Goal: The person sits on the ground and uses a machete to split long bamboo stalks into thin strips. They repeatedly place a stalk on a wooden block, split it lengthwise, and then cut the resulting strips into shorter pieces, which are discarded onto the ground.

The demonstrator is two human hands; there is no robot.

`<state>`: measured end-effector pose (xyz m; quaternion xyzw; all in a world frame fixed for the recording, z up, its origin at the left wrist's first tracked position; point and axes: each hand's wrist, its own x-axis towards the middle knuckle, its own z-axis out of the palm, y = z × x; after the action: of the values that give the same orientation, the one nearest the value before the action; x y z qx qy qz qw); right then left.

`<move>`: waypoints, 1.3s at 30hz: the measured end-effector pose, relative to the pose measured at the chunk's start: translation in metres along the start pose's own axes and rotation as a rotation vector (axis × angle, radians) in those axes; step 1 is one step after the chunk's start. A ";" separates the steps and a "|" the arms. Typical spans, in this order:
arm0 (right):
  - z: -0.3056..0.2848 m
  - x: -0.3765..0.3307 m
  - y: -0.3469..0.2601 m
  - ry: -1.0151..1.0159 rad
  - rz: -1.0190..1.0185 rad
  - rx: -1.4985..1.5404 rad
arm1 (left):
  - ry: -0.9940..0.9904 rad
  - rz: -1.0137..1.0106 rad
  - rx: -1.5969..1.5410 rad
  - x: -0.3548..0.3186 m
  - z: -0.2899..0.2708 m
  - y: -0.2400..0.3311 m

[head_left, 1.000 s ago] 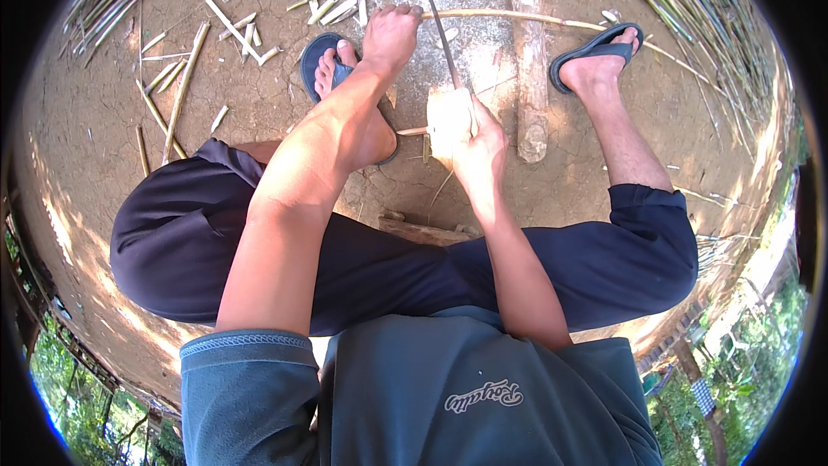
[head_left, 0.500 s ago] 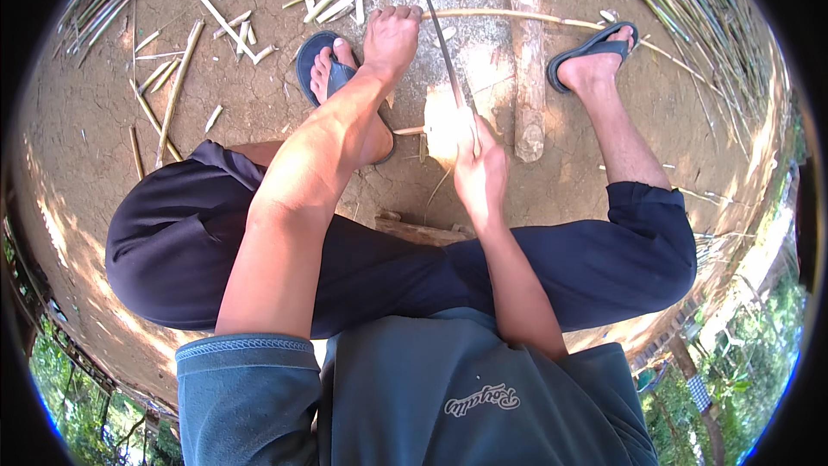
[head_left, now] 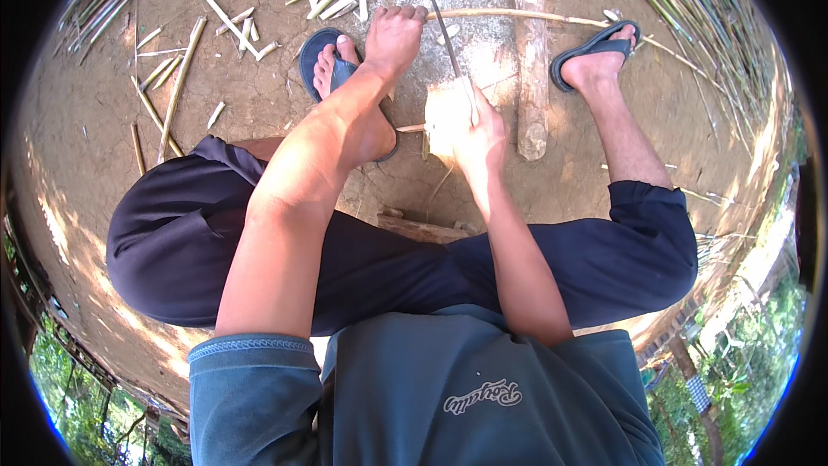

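My left hand [head_left: 395, 39] is closed round a long, pale tan stick [head_left: 492, 13] near its left end. From there the stick runs right across a log [head_left: 530, 60] and past my right foot. My right hand [head_left: 481, 134] grips the near end of a saw [head_left: 450, 47] with a long, narrow, dark blade. The blade points away from me and crosses the stick just right of my left fingers. Glare washes out part of the right hand and the ground beside it.
Cut stick pieces [head_left: 332, 0] lie scattered on the dirt at the far left. Bundles of long thin stalks [head_left: 681, 9] stand at both far corners. Pale dust [head_left: 479, 52] covers the ground under the blade. My sandalled feet [head_left: 595, 60] flank the work. A short wood block [head_left: 420, 228] lies near my legs.
My right hand has pushed forward, away from me, with the saw, and the blade has slid across the stick. My left hand keeps its hold in nearly the same spot.
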<state>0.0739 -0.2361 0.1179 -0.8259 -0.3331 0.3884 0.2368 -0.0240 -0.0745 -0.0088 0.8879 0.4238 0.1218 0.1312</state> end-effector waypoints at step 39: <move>-0.037 -0.124 0.088 -0.022 0.265 0.208 | -0.569 -0.049 -0.176 0.115 -0.056 -0.028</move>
<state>0.0766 -0.3912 0.1424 -0.8293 -0.1818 0.4575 0.2642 0.0077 0.0397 0.0467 0.8612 0.3790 -0.0986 0.3241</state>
